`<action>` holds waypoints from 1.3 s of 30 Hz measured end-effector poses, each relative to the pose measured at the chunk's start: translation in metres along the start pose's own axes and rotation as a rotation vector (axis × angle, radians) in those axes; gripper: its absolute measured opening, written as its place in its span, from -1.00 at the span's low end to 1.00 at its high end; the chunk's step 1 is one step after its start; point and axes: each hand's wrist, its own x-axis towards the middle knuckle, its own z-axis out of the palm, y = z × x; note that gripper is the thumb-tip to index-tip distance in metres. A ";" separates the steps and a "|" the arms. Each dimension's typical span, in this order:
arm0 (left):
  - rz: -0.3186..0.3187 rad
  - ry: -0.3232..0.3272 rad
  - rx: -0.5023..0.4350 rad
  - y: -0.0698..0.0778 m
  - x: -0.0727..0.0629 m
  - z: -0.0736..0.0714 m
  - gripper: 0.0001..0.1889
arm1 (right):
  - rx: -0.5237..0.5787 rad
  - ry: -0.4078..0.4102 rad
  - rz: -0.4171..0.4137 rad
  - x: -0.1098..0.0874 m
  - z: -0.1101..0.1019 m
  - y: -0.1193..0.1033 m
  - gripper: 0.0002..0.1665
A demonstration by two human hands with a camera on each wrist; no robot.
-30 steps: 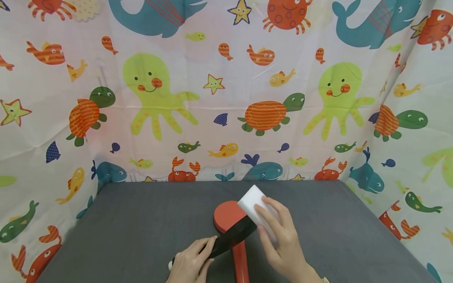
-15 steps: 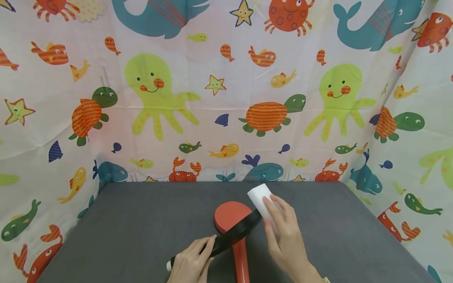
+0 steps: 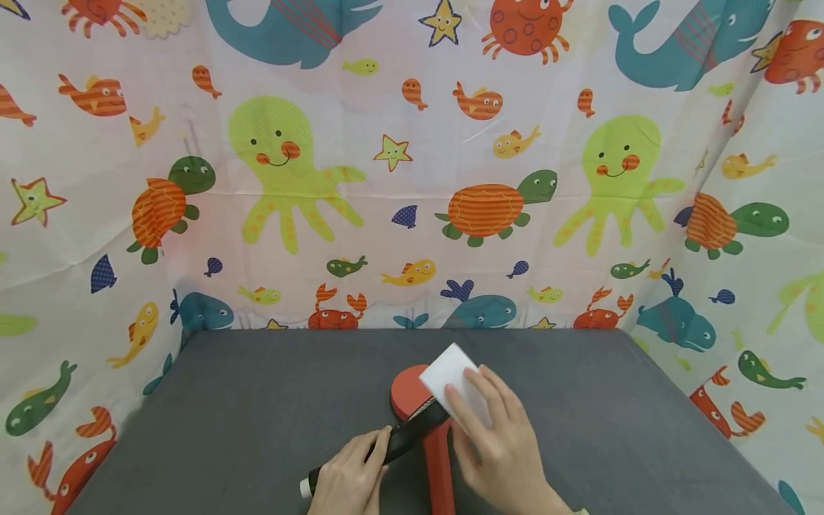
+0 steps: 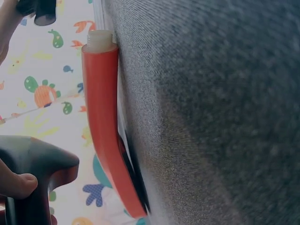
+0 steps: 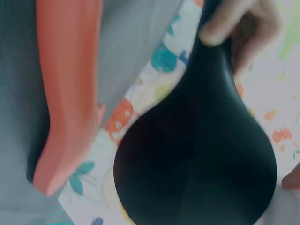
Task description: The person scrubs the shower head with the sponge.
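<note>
My left hand (image 3: 350, 468) grips the handle of a black handheld shower head (image 3: 412, 433), which is tilted up to the right above the table. The white end of its handle sticks out behind the hand. My right hand (image 3: 502, 443) holds a white sponge block (image 3: 450, 375) against the shower head's round end, covering part of it. In the right wrist view the smooth black back of the shower head (image 5: 197, 173) fills the middle, and a bit of sponge (image 5: 283, 208) shows at the lower right. In the left wrist view my thumb (image 4: 23, 183) presses the black neck.
An orange-red shower head (image 3: 439, 468) lies on the grey table (image 3: 257, 400) behind and below the black one, its handle toward me. Its pale threaded end (image 4: 100, 41) shows in the left wrist view. A sea-animal curtain (image 3: 360, 214) surrounds the table's back and sides.
My right hand with the sponge shifted right and up, then back left and down along the shower head's round end. The black shower head has turned slightly, showing more of its rim.
</note>
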 end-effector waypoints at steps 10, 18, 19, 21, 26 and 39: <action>0.026 0.047 0.045 0.004 0.002 -0.002 -0.40 | -0.041 0.045 -0.094 -0.007 0.014 -0.028 -0.59; 0.057 0.078 0.086 0.004 0.003 -0.002 -0.49 | -0.141 0.062 -0.222 -0.006 0.016 -0.039 -0.55; 0.052 0.075 0.079 0.004 0.003 -0.002 -0.46 | -0.130 0.069 -0.203 -0.006 0.016 -0.035 -0.57; 0.039 0.078 0.079 0.004 0.004 -0.004 -0.42 | -0.115 0.089 -0.155 -0.004 0.015 -0.027 -0.61; 0.025 0.091 0.096 0.003 0.006 -0.007 -0.41 | -0.114 0.127 -0.086 0.000 0.014 -0.022 -0.63; 0.024 0.076 0.078 0.003 0.008 -0.012 -0.41 | -0.060 0.145 -0.159 0.000 0.015 -0.018 -0.65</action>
